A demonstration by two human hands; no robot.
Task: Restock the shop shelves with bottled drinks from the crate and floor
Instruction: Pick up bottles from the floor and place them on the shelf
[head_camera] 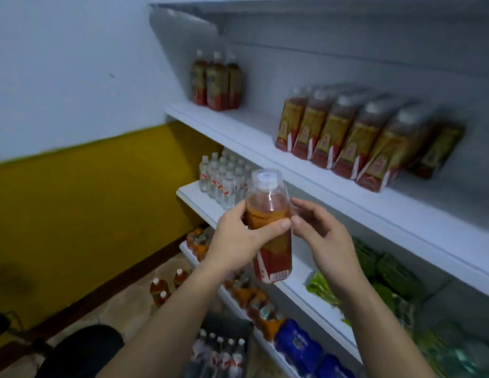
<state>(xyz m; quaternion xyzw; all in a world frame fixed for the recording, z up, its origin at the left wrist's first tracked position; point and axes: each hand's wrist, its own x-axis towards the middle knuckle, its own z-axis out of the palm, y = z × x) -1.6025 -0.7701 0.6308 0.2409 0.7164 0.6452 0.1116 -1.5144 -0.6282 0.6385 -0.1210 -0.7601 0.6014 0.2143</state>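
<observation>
Amber drink bottle (268, 211), white-capped, clear-wrapped at the neck, red-labelled below, gripped by left hand (238, 241), touched by loosely spread right hand (322, 238)

the left hand (238, 238) covers the left side of the bottle (269, 214), whose label is too blurred to read. whether the right hand (322, 236) grips the bottle or only touches its side cannot be told. the row of bottles (347, 137) on the upper shelf (238, 124) is smeared, worst at the far right. the bottom edge cuts the crate (227, 323) and the blue packs (300, 347). the green packets (388, 271) are a blur. the dark round shape (82, 350) at lower left is unclear.
</observation>
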